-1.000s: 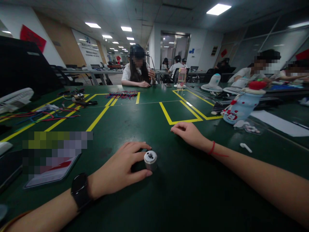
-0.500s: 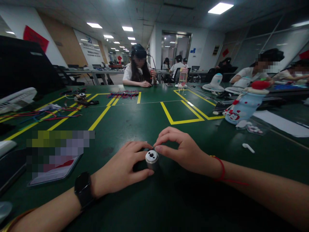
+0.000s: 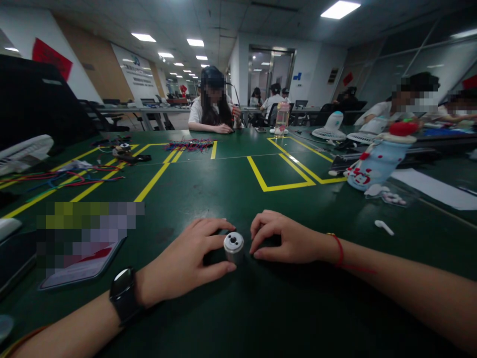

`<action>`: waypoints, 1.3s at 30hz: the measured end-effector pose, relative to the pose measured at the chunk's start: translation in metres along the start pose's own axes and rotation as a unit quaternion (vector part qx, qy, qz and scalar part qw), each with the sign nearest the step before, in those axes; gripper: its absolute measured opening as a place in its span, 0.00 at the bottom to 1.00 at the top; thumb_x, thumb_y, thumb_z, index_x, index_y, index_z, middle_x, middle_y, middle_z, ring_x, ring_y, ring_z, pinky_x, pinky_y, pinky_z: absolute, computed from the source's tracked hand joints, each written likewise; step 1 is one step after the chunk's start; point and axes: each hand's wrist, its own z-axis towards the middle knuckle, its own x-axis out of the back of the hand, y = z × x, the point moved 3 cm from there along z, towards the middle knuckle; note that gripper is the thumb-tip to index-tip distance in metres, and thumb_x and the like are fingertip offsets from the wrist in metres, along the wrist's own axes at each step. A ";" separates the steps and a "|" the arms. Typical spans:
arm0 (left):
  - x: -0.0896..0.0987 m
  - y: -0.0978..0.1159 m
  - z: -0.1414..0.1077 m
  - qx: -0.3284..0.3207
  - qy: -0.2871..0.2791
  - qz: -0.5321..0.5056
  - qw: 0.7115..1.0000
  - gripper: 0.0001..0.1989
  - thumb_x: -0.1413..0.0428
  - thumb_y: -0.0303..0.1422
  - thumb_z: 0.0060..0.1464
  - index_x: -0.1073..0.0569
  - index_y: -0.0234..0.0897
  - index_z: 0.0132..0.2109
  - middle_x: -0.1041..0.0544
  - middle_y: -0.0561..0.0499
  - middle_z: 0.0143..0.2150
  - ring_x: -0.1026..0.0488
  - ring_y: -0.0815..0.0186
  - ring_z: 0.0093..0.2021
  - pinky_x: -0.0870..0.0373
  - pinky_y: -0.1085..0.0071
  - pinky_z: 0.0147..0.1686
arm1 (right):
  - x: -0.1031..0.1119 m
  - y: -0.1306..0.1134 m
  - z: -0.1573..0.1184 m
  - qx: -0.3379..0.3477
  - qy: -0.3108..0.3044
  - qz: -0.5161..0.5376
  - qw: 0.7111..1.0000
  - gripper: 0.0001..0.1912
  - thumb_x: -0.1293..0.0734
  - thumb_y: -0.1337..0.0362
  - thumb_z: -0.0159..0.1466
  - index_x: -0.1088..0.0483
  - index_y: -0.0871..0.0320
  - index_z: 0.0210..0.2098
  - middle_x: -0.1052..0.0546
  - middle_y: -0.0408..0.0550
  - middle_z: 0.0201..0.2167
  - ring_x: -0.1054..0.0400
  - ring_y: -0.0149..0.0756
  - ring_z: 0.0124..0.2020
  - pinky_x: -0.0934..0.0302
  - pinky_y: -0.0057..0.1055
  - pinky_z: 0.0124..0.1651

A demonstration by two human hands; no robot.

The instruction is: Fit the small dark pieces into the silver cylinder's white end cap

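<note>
A small metal cylinder (image 3: pixel 234 247) stands upright on the green table (image 3: pixel 208 318), its pale top showing a dark centre and small holes. Around its left side lies my left hand (image 3: pixel 190 258), fingers and thumb apart, with the index finger close against or touching the metal. My right hand (image 3: pixel 283 237) rests on the table just right of the cylinder, a small gap away, its fingers curled and thumb near the fingertips. Whether the right fingertips hold something small cannot be made out.
Coloured wires (image 3: pixel 85 174) and a pixelated flat item (image 3: pixel 89 248) lie left. At right are a blue bottle (image 3: pixel 380 161), a white earbud (image 3: pixel 383 227), paper (image 3: pixel 436 189) and small fans (image 3: pixel 330 129). A person (image 3: pixel 212 107) sits opposite, behind a wire bundle (image 3: pixel 190 145).
My right hand has come away from the cylinder's top and moved right and down to the table beside it. My left hand has barely moved, and the cylinder stands in place.
</note>
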 end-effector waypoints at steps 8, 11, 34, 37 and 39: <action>0.000 0.000 0.001 0.003 -0.005 0.001 1.000 0.14 0.43 0.41 0.58 0.28 0.46 0.51 0.35 0.49 0.60 0.37 0.53 0.59 0.41 0.53 0.57 | 0.004 0.005 -0.001 -0.009 0.016 0.092 0.996 0.10 0.30 0.61 0.60 0.23 0.57 0.40 0.27 0.49 0.41 0.32 0.35 0.42 0.40 0.35 0.48; 0.000 0.000 0.000 0.005 -0.005 -0.001 1.000 0.15 0.43 0.41 0.58 0.28 0.47 0.52 0.35 0.49 0.60 0.38 0.53 0.59 0.41 0.53 0.58 | 0.016 0.019 -0.002 -0.070 0.110 0.184 0.974 0.11 0.31 0.58 0.60 0.24 0.59 0.38 0.26 0.48 0.38 0.31 0.34 0.38 0.38 0.31 0.41; 0.000 -0.002 -0.003 0.005 -0.005 0.002 1.000 0.17 0.43 0.43 0.59 0.28 0.49 0.54 0.36 0.51 0.61 0.39 0.54 0.60 0.41 0.53 0.58 | 0.032 0.059 -0.009 -0.169 0.140 0.087 0.972 0.12 0.28 0.58 0.54 0.23 0.59 0.34 0.26 0.45 0.29 0.36 0.31 0.29 0.44 0.30 0.33; 0.000 -0.003 -0.003 0.001 -0.003 -0.001 1.000 0.15 0.43 0.43 0.58 0.27 0.48 0.51 0.35 0.51 0.61 0.38 0.54 0.60 0.41 0.53 0.58 | 0.022 0.031 -0.005 -0.052 0.008 0.039 0.998 0.17 0.26 0.56 0.53 0.23 0.57 0.40 0.26 0.46 0.36 0.34 0.33 0.36 0.42 0.30 0.38; 0.000 -0.002 -0.003 -0.001 -0.001 0.001 1.000 0.14 0.42 0.43 0.58 0.26 0.48 0.49 0.35 0.51 0.61 0.38 0.53 0.60 0.41 0.52 0.58 | 0.015 0.017 -0.003 -0.011 -0.021 0.012 1.000 0.17 0.27 0.55 0.55 0.23 0.55 0.41 0.27 0.46 0.38 0.33 0.33 0.38 0.42 0.31 0.41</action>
